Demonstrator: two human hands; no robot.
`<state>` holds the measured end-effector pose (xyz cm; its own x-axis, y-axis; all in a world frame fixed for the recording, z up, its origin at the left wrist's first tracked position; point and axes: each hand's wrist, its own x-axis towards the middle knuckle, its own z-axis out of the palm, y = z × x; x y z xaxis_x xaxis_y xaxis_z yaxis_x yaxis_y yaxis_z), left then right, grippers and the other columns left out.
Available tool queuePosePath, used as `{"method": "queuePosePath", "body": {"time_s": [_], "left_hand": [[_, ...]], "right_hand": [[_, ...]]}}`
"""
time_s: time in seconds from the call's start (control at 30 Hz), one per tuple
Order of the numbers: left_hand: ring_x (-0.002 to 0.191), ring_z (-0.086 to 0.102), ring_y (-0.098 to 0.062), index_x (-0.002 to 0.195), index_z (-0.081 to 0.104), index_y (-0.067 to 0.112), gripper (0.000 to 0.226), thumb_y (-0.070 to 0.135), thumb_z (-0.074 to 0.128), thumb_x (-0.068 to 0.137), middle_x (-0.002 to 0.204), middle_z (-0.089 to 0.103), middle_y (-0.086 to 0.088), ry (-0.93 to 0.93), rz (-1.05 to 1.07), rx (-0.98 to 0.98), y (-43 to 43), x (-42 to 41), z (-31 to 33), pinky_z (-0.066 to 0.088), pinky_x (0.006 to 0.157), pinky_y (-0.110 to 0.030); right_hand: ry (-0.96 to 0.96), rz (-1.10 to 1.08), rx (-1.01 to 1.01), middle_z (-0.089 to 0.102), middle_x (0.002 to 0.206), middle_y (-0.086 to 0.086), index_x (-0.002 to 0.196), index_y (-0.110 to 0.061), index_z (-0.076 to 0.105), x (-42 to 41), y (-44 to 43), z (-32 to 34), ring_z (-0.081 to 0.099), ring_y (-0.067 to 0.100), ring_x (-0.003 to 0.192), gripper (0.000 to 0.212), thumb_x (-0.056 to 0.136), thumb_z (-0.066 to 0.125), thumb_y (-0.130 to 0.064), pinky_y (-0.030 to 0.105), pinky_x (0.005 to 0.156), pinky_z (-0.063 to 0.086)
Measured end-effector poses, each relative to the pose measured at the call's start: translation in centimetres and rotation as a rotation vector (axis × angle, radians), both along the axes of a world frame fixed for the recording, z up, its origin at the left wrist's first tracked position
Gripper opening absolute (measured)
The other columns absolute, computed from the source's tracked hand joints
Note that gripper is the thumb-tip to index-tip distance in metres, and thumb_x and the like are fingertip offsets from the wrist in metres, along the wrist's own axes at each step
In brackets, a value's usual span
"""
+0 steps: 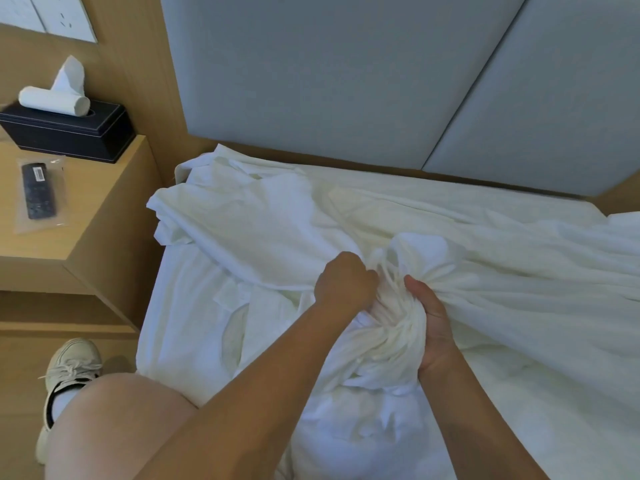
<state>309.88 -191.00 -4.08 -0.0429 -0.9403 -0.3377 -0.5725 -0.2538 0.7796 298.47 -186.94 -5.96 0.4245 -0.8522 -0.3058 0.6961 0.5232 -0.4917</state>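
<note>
A white bed sheet lies crumpled across the mattress, gathered into a thick bunch at the middle. My left hand grips the bunch from the left with curled fingers. My right hand grips the same gathered folds from the right, thumb up along the cloth. Taut creases fan out from the bunch toward the right. The sheet's upper left corner lies loose and folded over near the headboard.
A grey padded headboard backs the bed. To the left, a wooden nightstand holds a black tissue box, a paper roll and a bagged remote. My knee and shoe are at the lower left.
</note>
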Motion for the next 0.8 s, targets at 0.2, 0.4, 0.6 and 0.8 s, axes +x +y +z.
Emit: {"method": "queuePosePath", "body": {"time_s": [0.2, 0.4, 0.6, 0.8], "left_hand": [[0.058, 0.043, -0.017, 0.052, 0.036, 0.019, 0.043, 0.022, 0.051, 0.093, 0.055, 0.043, 0.004, 0.025, -0.314, -0.427, 0.0, -2.9, 4.4, 0.030, 0.055, -0.029], [0.093, 0.055, -0.028, 0.071, 0.062, 0.016, 0.035, 0.036, 0.045, 0.095, 0.080, 0.059, -0.004, -0.002, -0.121, -0.469, 0.7, -1.6, 3.7, 0.045, 0.080, -0.037], [0.129, 0.033, -0.038, 0.144, 0.026, 0.018, 0.102, 0.088, 0.024, 0.069, 0.139, 0.032, -0.013, -0.125, 0.051, 0.215, 1.3, 2.7, -0.2, 0.030, 0.106, -0.052], [0.126, 0.034, -0.033, 0.136, 0.036, 0.006, 0.096, 0.077, 0.048, 0.072, 0.133, 0.039, -0.015, -0.206, 0.329, 0.073, 4.2, 3.8, -3.8, 0.029, 0.102, -0.039]], "right_hand": [[-0.057, -0.153, 0.070, 0.072, 0.079, 0.012, 0.077, -0.003, 0.076, -0.1, -0.3, 0.6, 0.071, 0.025, 0.072, 0.058, 0.023, 0.096, -0.011, 0.038, 0.062, 0.059], [-0.018, -0.109, -0.013, 0.071, 0.088, 0.015, 0.088, -0.003, 0.075, 0.3, -2.0, 1.3, 0.070, 0.027, 0.082, 0.054, 0.038, 0.093, -0.014, 0.038, 0.074, 0.058], [0.108, 0.006, -0.014, 0.063, 0.116, 0.022, 0.122, -0.001, 0.060, -0.3, -1.4, 0.3, 0.063, 0.037, 0.105, 0.052, 0.080, 0.059, -0.031, 0.048, 0.084, 0.053], [0.129, 0.000, -0.016, 0.068, 0.110, 0.020, 0.104, -0.003, 0.073, -0.2, -0.9, -0.5, 0.066, 0.036, 0.100, 0.042, 0.082, 0.054, -0.034, 0.046, 0.076, 0.055]]}}
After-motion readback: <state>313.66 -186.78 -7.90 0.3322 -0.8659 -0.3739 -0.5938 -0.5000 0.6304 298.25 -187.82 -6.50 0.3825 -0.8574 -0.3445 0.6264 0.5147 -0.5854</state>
